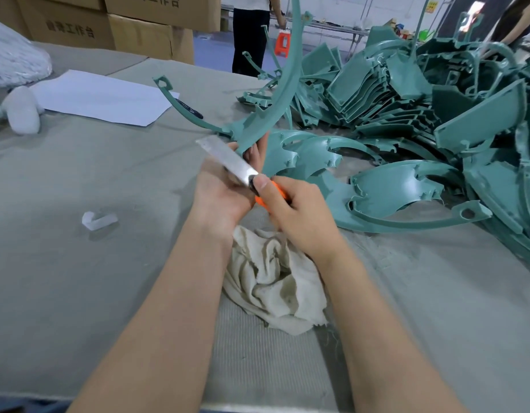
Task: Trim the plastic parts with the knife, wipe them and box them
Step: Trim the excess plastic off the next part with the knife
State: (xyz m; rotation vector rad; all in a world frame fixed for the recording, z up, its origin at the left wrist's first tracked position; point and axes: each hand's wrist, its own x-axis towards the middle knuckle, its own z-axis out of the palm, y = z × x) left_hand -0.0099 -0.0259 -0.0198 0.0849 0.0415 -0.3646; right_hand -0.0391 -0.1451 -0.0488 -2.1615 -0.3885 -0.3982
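Background "工作台" cartons (pixel 70 28) behind orange-handled knife (pixel 228 162)

A cloth-covered table (pixel 108 278) carries a crumpled rag (pixel 275 281) near its front edge and a big heap of teal parts (pixel 406 120) on the right. Far left lie a paper sheet (pixel 102 98), a white lump (pixel 21 110) and, nearer, a small white scrap (pixel 98 220).

The right of the frame is blocked by heaped plastic parts (pixel 421 120); open table (pixel 79 278) is left at lower left (broken only by a small white piece (pixel 98 220)); the centre is covered by a rag (pixel 275 281).
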